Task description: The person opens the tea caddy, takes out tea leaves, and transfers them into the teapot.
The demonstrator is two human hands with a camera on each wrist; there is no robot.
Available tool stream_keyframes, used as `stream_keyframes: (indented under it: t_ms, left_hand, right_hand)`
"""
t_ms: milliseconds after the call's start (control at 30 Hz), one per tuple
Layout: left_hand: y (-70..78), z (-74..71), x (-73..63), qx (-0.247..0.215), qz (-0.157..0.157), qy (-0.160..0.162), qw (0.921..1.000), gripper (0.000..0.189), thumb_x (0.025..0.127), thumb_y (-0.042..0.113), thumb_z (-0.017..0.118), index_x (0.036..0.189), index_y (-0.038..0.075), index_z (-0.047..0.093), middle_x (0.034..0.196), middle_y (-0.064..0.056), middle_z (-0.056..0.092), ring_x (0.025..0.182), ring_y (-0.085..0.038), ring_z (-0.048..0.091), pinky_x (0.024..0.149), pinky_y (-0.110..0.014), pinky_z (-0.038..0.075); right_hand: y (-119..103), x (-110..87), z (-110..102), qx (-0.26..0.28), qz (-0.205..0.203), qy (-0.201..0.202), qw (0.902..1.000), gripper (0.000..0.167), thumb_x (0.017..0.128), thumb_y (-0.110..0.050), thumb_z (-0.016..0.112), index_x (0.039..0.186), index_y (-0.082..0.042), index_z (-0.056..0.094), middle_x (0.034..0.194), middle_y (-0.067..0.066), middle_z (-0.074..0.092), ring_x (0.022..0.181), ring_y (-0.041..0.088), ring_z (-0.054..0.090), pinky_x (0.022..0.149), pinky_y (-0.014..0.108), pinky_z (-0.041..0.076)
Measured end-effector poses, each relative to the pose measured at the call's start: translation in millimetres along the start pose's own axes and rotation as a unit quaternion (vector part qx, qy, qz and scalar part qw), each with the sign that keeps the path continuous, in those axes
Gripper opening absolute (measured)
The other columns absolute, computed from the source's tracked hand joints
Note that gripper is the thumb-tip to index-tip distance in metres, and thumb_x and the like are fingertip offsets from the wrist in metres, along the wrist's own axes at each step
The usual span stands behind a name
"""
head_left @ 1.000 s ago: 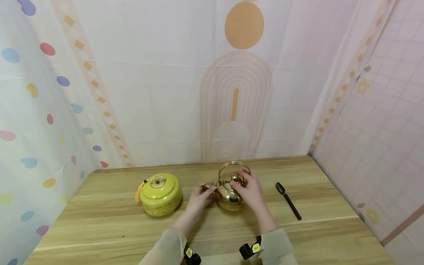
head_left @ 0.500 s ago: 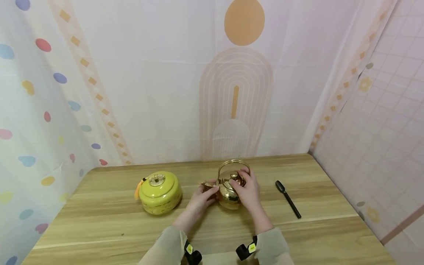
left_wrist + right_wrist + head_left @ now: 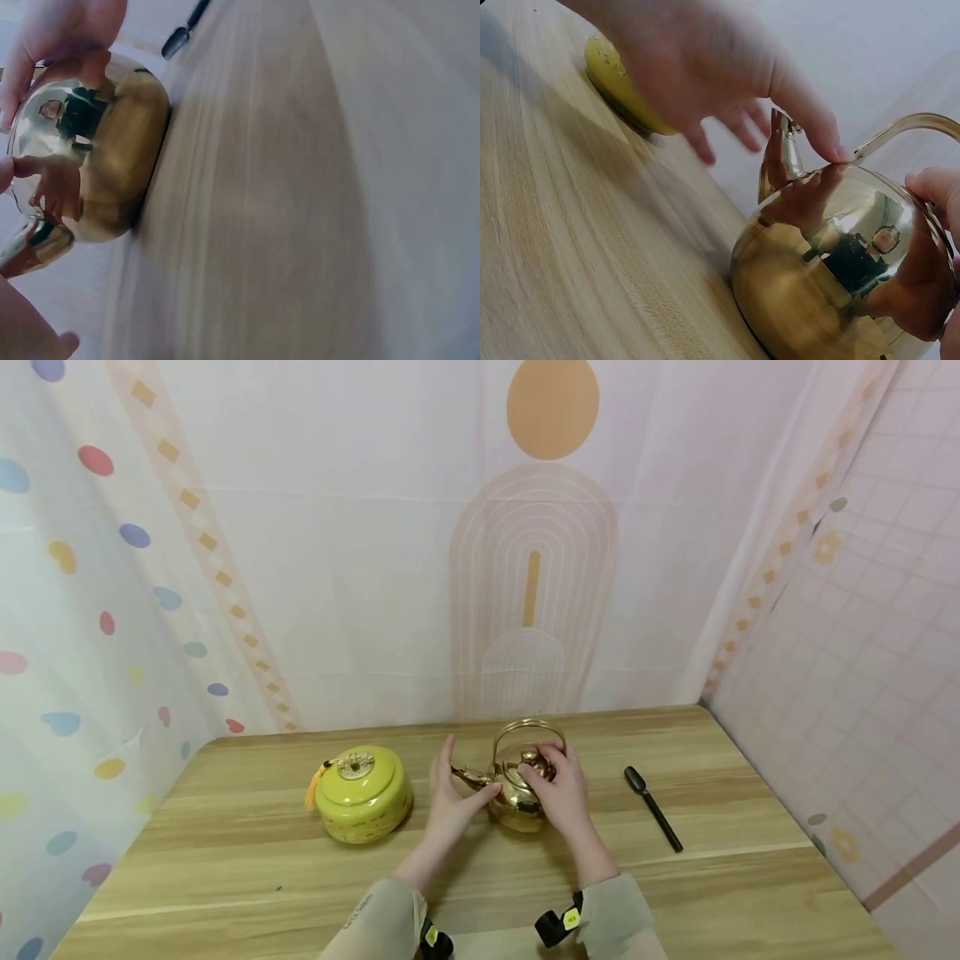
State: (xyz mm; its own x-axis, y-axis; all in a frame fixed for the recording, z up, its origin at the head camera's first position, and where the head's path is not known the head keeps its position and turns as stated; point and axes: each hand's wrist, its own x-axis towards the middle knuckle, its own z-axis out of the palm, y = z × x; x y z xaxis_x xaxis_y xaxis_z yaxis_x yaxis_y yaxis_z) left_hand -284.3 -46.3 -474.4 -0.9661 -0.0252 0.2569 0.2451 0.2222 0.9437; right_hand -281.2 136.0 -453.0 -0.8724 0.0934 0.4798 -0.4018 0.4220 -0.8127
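Teapot of round, polished gold metal (image 3: pixel 517 812) with a looped handle (image 3: pixel 529 723) stands upright on the wood-grain table (image 3: pixel 247 868). I see the right hand (image 3: pixel 564 789) gripping its upper side by the lid (image 3: pixel 514 772); the left hand (image 3: pixel 448 803) spreads wide, thumb touching the body beside the spout (image 3: pixel 474 777). Left of it I have a squat, glossy yellow lidded jar (image 3: pixel 363 814).

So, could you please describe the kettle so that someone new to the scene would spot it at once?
On the wooden table, look between the lidded yellow jar and the black spoon. There, touched by the left hand and the right hand, sits a round kettle with a spout and an arched handle. Its shiny gold-coloured body sets it apart from both neighbours.
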Motion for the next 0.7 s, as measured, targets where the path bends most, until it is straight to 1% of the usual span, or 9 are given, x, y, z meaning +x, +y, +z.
stream_keyframes:
  t_ms: [33, 67, 133, 200, 300, 400, 433, 533, 700]
  left_hand:
    - [1.4, -0.5, 0.8, 0.026, 0.022, 0.004, 0.9994, 0.106, 0.075, 0.026, 0.084, 0.156, 0.027, 0.016, 0.158, -0.018, 0.009, 0.142, -0.042, 0.015, 0.106, -0.067, 0.017]
    - [2.4, -1.0, 1.4, 0.045, 0.037, 0.006, 0.9983, 0.105, 0.075, 0.026, 0.084, 0.155, 0.027, 0.018, 0.158, -0.017, 0.008, 0.142, -0.042, 0.015, 0.105, -0.068, 0.018]
    - [4.8, -1.6, 2.7, 0.065, 0.058, 0.005, 0.9962, 0.102, 0.074, 0.024, 0.084, 0.155, 0.025, 0.021, 0.158, -0.014, 0.01, 0.141, -0.04, 0.019, 0.105, -0.066, 0.021]
    - [7.5, -2.4, 3.2, 0.082, 0.079, 0.002, 0.9935, 0.094, 0.075, 0.022, 0.084, 0.152, 0.019, 0.03, 0.157, -0.014, 0.014, 0.14, -0.04, 0.02, 0.106, -0.066, 0.021]
    - [10.7, -2.5, 4.7, 0.118, 0.107, -0.002, 0.9872, 0.078, 0.076, 0.024, 0.082, 0.143, 0.012, 0.045, 0.155, -0.014, 0.025, 0.14, -0.041, 0.021, 0.107, -0.067, 0.017]
    - [14.1, -0.8, 6.6, 0.168, 0.13, -0.007, 0.9772, 0.067, 0.078, 0.033, 0.08, 0.135, 0.01, 0.054, 0.15, -0.014, 0.035, 0.141, -0.039, 0.022, 0.108, -0.067, 0.01]
    - [15.1, 0.1, 7.3, 0.181, 0.134, -0.01, 0.9741, 0.066, 0.079, 0.036, 0.079, 0.135, 0.009, 0.055, 0.149, -0.013, 0.038, 0.141, -0.039, 0.023, 0.107, -0.067, 0.008]
    - [19.3, 3.4, 8.7, 0.224, 0.133, -0.024, 0.9651, 0.068, 0.081, 0.044, 0.075, 0.136, 0.01, 0.054, 0.146, -0.011, 0.044, 0.141, -0.036, 0.024, 0.108, -0.067, 0.004]
    - [23.4, 7.3, 9.4, 0.274, 0.129, -0.05, 0.9518, 0.071, 0.081, 0.051, 0.072, 0.136, 0.01, 0.055, 0.137, -0.008, 0.055, 0.14, -0.032, 0.028, 0.107, -0.068, 0.003]
  right_hand:
    - [0, 0.2, 0, -0.002, 0.0, 0.001, 1.0, 0.038, 0.084, -0.018, 0.076, 0.113, 0.005, 0.067, 0.122, 0.019, 0.053, 0.112, 0.036, 0.052, 0.093, 0.051, 0.044]
    - [0, 0.4, 0, -0.004, 0.0, 0.001, 1.0, 0.038, 0.084, -0.018, 0.077, 0.113, 0.005, 0.067, 0.122, 0.019, 0.053, 0.112, 0.036, 0.051, 0.094, 0.051, 0.043]
    - [-1, 0.5, -1, -0.007, 0.003, -0.002, 1.0, 0.039, 0.084, -0.019, 0.077, 0.114, 0.004, 0.067, 0.122, 0.018, 0.053, 0.113, 0.035, 0.051, 0.094, 0.05, 0.043]
    - [-1, 0.4, -1, -0.011, 0.005, -0.006, 0.9999, 0.039, 0.085, -0.02, 0.076, 0.115, 0.003, 0.066, 0.123, 0.016, 0.053, 0.113, 0.035, 0.051, 0.094, 0.05, 0.043]
    - [-1, 0.1, -2, -0.012, 0.007, -0.014, 0.9998, 0.039, 0.086, -0.022, 0.075, 0.117, 0.002, 0.066, 0.123, 0.015, 0.052, 0.113, 0.034, 0.05, 0.093, 0.05, 0.043]
    - [-1, -0.3, -3, -0.008, 0.009, -0.018, 0.9998, 0.04, 0.087, -0.023, 0.074, 0.118, 0.002, 0.066, 0.123, 0.015, 0.052, 0.114, 0.034, 0.049, 0.093, 0.051, 0.043]
    - [-1, -0.5, -3, -0.008, 0.009, -0.017, 0.9998, 0.04, 0.087, -0.023, 0.074, 0.118, 0.002, 0.066, 0.124, 0.015, 0.052, 0.114, 0.034, 0.049, 0.093, 0.051, 0.043]
    - [-1, -0.9, -2, -0.008, 0.013, -0.016, 0.9998, 0.041, 0.087, -0.022, 0.075, 0.118, 0.003, 0.065, 0.124, 0.015, 0.052, 0.115, 0.034, 0.049, 0.093, 0.051, 0.042]
    - [-2, -0.5, -2, -0.008, 0.019, -0.01, 0.9997, 0.04, 0.086, -0.021, 0.075, 0.118, 0.002, 0.066, 0.124, 0.015, 0.052, 0.113, 0.034, 0.05, 0.093, 0.05, 0.043]
